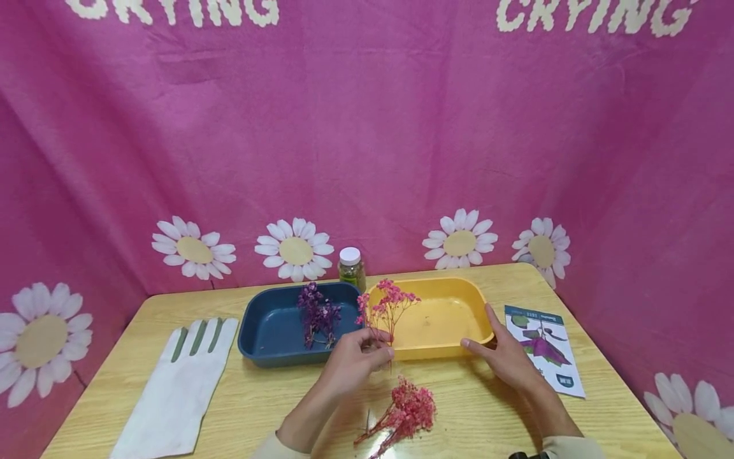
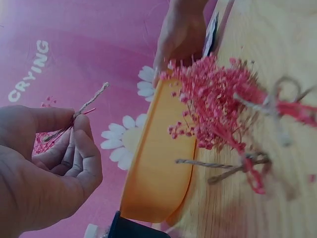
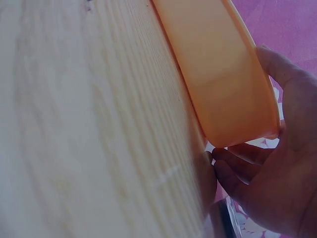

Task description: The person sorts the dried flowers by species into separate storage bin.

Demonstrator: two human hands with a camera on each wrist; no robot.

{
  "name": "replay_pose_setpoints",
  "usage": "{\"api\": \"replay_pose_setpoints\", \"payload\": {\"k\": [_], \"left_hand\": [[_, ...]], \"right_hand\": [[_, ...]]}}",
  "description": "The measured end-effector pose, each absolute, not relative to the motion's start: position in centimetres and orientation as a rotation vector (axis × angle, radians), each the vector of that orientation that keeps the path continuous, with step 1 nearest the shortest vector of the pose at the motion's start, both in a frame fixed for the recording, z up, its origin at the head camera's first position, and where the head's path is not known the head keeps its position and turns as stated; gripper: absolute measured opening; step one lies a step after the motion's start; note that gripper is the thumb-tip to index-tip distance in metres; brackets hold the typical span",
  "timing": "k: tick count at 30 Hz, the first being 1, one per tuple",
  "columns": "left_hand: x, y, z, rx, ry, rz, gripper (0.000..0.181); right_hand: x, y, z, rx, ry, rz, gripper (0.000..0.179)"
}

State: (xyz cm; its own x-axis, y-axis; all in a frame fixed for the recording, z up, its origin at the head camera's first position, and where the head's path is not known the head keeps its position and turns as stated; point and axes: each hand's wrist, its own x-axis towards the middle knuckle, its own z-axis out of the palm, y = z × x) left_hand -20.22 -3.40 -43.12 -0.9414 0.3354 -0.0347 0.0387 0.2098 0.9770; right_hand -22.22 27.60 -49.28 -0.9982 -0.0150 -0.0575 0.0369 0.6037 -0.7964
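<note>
My left hand [image 1: 357,358] pinches the stem of a pink dried flower sprig [image 1: 392,306] between thumb and fingertips, its blossoms upright over the left end of a yellow tray [image 1: 459,349]. In the left wrist view a bit of twine [image 2: 95,97] sticks out at the pinched stem. My right hand [image 1: 509,354] grips the tray's front right corner, thumb at the front rim and fingers along the right side. In front of the tray more pink dried flowers [image 1: 410,408] lie on the table, their stems tied with twine [image 2: 213,167].
A dark blue tray [image 1: 265,347] holding purple dried flowers [image 1: 318,315] stands left of the yellow one. Behind them is a white-lidded jar [image 1: 351,268]. A white glove [image 1: 172,398] lies at the left, a printed seed packet [image 1: 550,357] at the right. Pink curtain surrounds the table.
</note>
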Motion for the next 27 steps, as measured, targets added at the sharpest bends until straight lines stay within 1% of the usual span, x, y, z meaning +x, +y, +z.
{"api": "replay_pose_setpoints", "payload": {"k": [9, 16, 27], "left_hand": [[-23.5, -1.0, -43.7, 0.362, 2.413, 1.762, 0.018], [-25.7, -0.1, -44.1, 0.231, 2.523, 1.654, 0.009], [-27.0, 1.8, -43.8, 0.096, 2.87, 1.262, 0.02]], "right_hand": [[-22.0, 27.7, -49.1, 0.054, 2.765, -1.349, 0.101], [-22.0, 27.5, -49.0, 0.071, 2.766, -1.313, 0.102], [-22.1, 27.6, -49.2, 0.059, 2.776, -1.332, 0.102]]}}
